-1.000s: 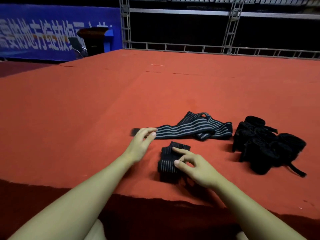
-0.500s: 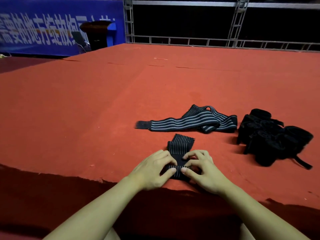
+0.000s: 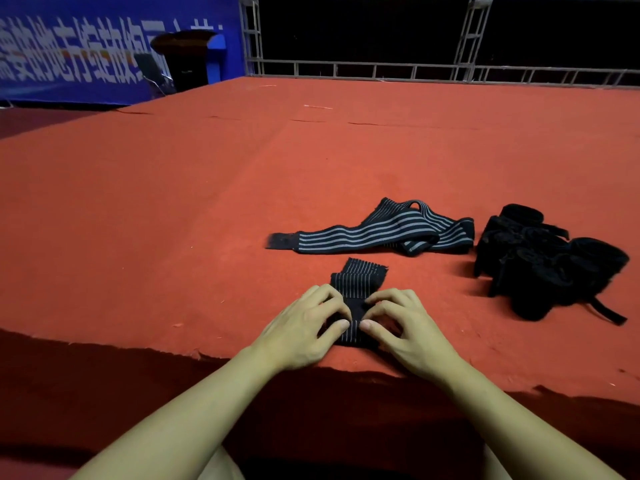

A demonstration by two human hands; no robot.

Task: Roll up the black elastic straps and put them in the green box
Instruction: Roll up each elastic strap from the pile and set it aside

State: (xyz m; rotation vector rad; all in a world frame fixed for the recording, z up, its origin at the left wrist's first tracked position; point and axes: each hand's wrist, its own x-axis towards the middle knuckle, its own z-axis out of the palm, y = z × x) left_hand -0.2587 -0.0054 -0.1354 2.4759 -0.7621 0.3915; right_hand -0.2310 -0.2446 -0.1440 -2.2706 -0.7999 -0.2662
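Underneath everything: red carpet (image 3: pixel 173 220), frayed near edge. Far right, pile of black wraps (image 3: pixel 550 261). Behind my hands, loose striped strap (image 3: pixel 374 233), lying flat, unrolled. Near edge, short striped strap (image 3: pixel 360 278), partly folded; my left hand (image 3: pixel 304 330) and right hand (image 3: pixel 405 327) pinch its near end, thumbs almost meeting.

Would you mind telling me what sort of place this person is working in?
Probably an indoor event stage: a broad platform covered in red carpet, grey metal truss framing along its far edge, and a blue banner with white lettering beside it.
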